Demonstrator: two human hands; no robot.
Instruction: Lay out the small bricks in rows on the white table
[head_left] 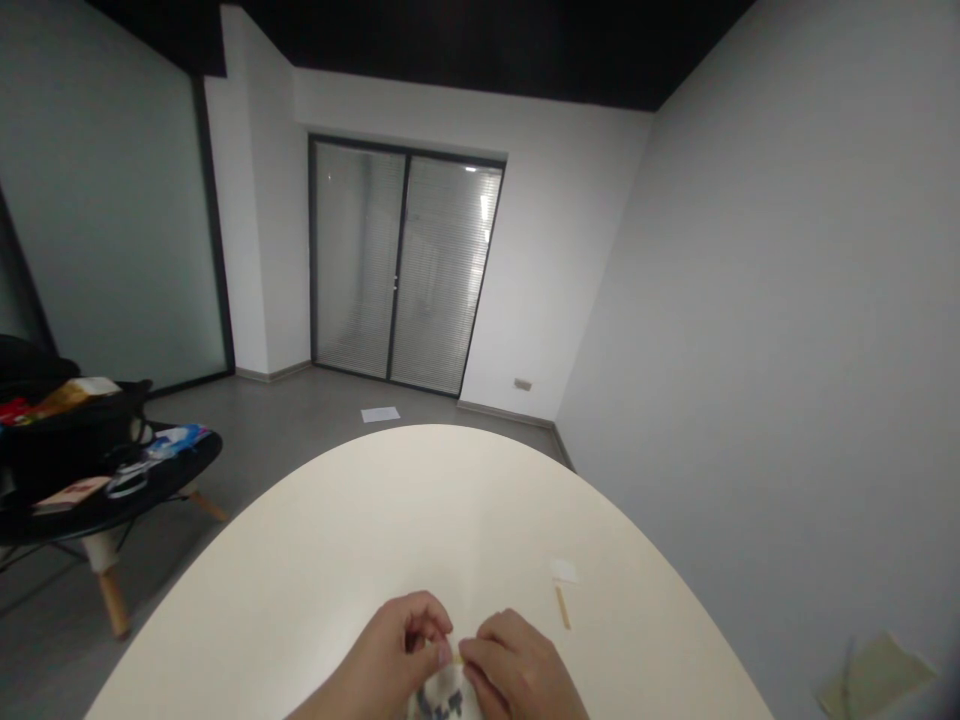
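Our left hand [390, 650] and right hand [517, 672] meet low over the cream oval tabletop [337, 530], both narrowly pinched, their fingertips on a small yellowish strip [455, 652] too small to make out well. Just below the hands, partly hidden by them, is a white piece with a dark pattern [446, 697]. Ahead of the right hand, a thin wooden stick [562, 607] lies just beside a small white paper square [564, 571]. Well beyond the left hand stands a low black round table [180, 470] bearing a black bag [52, 440]; a paper sheet [380, 414] lies on the floor far ahead.
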